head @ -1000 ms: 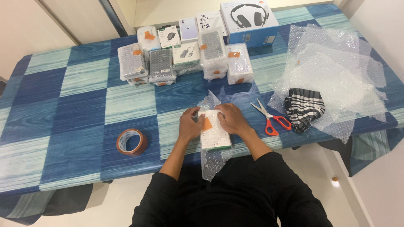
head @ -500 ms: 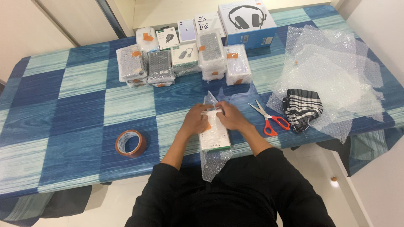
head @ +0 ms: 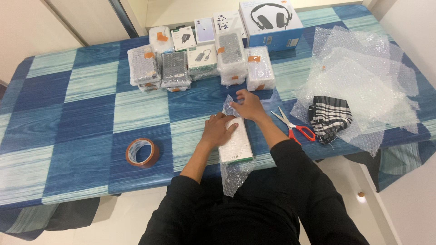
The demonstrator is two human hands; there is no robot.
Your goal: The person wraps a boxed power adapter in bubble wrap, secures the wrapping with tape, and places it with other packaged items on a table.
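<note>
A white rectangular box point(head: 237, 145) lies on a sheet of bubble wrap point(head: 236, 178) at the table's front edge. My left hand point(head: 219, 129) rests flat on the box's far left part. My right hand point(head: 247, 104) reaches just beyond the box and presses on the far end of the bubble wrap point(head: 228, 107). The wrap's near end hangs over the table edge toward my lap. Both my sleeves are black.
A roll of brown tape point(head: 142, 152) lies to the left. Red-handled scissors point(head: 295, 127) and a black-and-white checked cloth point(head: 330, 116) lie to the right on loose bubble wrap sheets point(head: 363, 77). Several wrapped and unwrapped boxes point(head: 200, 59) and a headphone box point(head: 271, 18) stand at the back.
My right hand has moved away from the box toward the far end of the wrap. My left hand stays on the box, now flatter.
</note>
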